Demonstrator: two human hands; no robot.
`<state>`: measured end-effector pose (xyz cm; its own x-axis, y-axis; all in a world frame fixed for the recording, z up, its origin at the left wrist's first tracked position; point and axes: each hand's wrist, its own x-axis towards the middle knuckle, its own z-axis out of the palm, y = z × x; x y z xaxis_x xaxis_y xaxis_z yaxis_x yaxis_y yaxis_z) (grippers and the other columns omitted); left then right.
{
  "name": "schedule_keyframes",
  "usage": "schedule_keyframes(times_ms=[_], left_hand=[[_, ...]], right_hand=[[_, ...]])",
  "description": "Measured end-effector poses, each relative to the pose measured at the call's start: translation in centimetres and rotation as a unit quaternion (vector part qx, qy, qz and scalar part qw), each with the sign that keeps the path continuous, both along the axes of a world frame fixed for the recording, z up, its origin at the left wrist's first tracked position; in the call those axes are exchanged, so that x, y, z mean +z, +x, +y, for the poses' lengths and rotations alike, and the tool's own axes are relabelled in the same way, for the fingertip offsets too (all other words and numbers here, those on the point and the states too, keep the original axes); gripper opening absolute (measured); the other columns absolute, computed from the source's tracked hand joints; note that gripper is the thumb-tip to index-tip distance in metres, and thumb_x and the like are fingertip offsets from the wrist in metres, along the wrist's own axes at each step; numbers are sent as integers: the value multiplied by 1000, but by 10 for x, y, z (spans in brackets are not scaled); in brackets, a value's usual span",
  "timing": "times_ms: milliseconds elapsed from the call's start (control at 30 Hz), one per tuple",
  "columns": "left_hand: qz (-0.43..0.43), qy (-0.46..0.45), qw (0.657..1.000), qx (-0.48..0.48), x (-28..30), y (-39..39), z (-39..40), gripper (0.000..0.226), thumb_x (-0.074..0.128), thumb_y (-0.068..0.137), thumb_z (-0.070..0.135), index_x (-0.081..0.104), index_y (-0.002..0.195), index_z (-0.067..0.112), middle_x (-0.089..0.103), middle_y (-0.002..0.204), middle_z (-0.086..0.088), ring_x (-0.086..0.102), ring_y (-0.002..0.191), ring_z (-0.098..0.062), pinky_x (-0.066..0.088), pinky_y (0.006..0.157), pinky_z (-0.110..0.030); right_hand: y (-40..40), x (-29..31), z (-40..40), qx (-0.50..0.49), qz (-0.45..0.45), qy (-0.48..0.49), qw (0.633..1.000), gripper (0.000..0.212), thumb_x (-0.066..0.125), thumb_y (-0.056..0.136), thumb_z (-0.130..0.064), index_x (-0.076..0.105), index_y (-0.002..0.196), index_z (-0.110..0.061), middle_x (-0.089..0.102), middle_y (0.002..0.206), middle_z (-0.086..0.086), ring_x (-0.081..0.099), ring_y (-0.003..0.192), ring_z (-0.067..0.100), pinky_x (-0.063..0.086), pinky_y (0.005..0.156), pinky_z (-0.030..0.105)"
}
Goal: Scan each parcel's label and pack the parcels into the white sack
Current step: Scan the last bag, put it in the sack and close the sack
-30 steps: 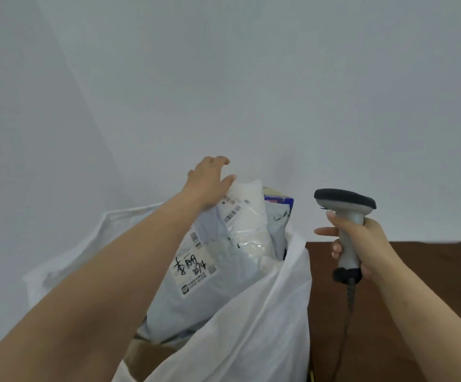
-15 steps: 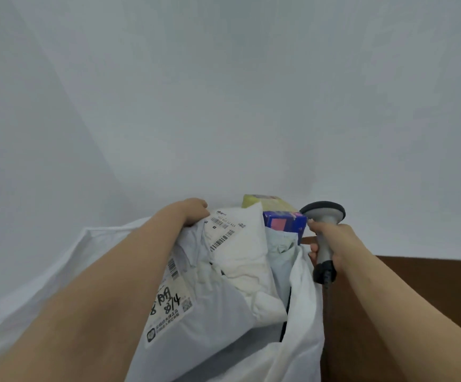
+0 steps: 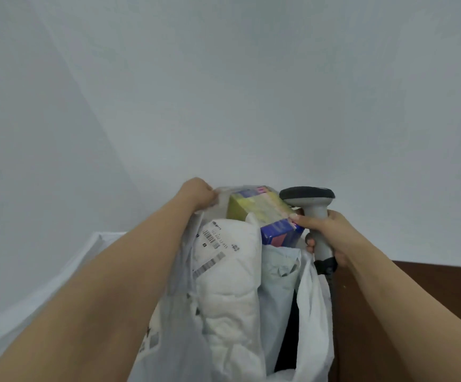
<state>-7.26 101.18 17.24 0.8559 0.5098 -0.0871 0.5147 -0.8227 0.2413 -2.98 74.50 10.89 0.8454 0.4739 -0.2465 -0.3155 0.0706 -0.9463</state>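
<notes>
White woven sack (image 3: 313, 312) stuffed with parcels, left hand (image 3: 197, 193) pinching clear plastic wrap on yellow-and-blue carton (image 3: 262, 213), right hand (image 3: 327, 232) fingers clamped round grey handheld scanner (image 3: 313, 208), thumb touching carton, white labelled mailer (image 3: 229, 277) below.

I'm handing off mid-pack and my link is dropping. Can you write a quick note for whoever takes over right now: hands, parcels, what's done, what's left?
Left hand: grips the thin plastic wrap at the far top of the pile.
Right hand: holds the grey handheld barcode scanner by its handle, thumb against the yellow-and-blue boxed parcel.
White sack: open, stuffed high. White padded mailer with barcode labels stands in front, pale blue-grey poly mailer beside it, box on top.
Done: several parcels are in the sack.
Left: settle the box; whether it was scanned cannot be told. Other parcels outside the sack are not in view.
</notes>
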Motion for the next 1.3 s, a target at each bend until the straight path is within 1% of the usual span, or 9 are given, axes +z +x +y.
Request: schedule_keyframes(times_ms=[133, 267, 467, 600, 767, 833, 933, 1067, 1300], left_hand=[[-149, -7, 986, 70, 20, -3, 16, 35, 49, 100, 35, 73, 93, 11, 71, 103, -16, 64, 102, -32, 47, 86, -34], [-289, -28, 946, 141, 52, -24, 41, 29, 51, 99, 34, 73, 95, 15, 70, 106, -16, 63, 103, -34, 46, 85, -35], [-309, -36, 938, 155, 60, -47, 56, 29, 55, 98, 31, 73, 99, 9, 68, 109, -22, 62, 106, -40, 49, 88, -40], [-280, -26, 950, 138, 63, -58, 53, 31, 52, 100, 31, 71, 92, 9, 68, 98, -22, 62, 97, -37, 43, 75, -32], [-221, -12, 969, 111, 66, -77, 54, 38, 49, 101, 30, 60, 69, 13, 54, 71, -7, 52, 81, -29, 37, 66, -30], [-195, -46, 974, 105, 62, -90, 60, 28, 55, 98, 33, 70, 96, 10, 66, 100, -10, 57, 104, -30, 45, 87, -32], [-155, -92, 976, 123, 60, -120, 71, 58, 62, 90, 46, 56, 134, 9, 51, 141, -11, 47, 131, -28, 35, 112, -40], [-112, -122, 975, 145, 58, -174, 91, 71, 62, 85, 58, 53, 136, 10, 48, 145, -10, 47, 131, -28, 33, 113, -43], [76, -93, 976, 180, 22, -246, 115, 106, 72, 71, 64, 24, 152, 16, 30, 156, -6, 32, 142, -25, 27, 116, -40]], right_hand=[[-6, 15, 15, 55, -92, -53, 993, 19, 80, 78, -8, 63, 85, -5, 59, 53, 3, 44, 42, 17, 39, 41, 25], [-4, 12, 24, -23, -125, -44, 991, 39, 85, 75, -13, 61, 102, 2, 69, 74, 12, 57, 50, 20, 47, 50, 30], [2, 15, 15, -89, -221, -232, 943, 65, 90, 62, -45, 53, 103, -11, 66, 83, 5, 66, 63, 21, 57, 61, 41], [-10, 14, 14, -8, -119, -181, 976, 48, 89, 70, -33, 56, 84, -1, 54, 65, 14, 46, 41, 18, 39, 43, 27], [-10, 21, 10, -36, -78, -128, 988, 26, 76, 83, -5, 58, 100, 4, 48, 65, 12, 41, 42, 18, 40, 44, 27], [-8, 29, 10, -60, -100, -132, 984, 23, 73, 85, -2, 58, 101, 5, 48, 66, 13, 42, 46, 20, 41, 48, 29], [-3, 52, 10, -130, -148, -97, 976, 27, 73, 84, -2, 59, 107, 6, 50, 67, 13, 44, 48, 21, 43, 51, 30], [-1, 77, 11, -140, -191, -78, 968, 32, 77, 82, -9, 59, 108, -5, 56, 74, 11, 48, 51, 21, 47, 56, 32], [-29, 55, 5, -96, -239, -293, 921, 59, 86, 66, -48, 58, 89, -1, 64, 74, 16, 63, 64, 31, 52, 57, 39]])
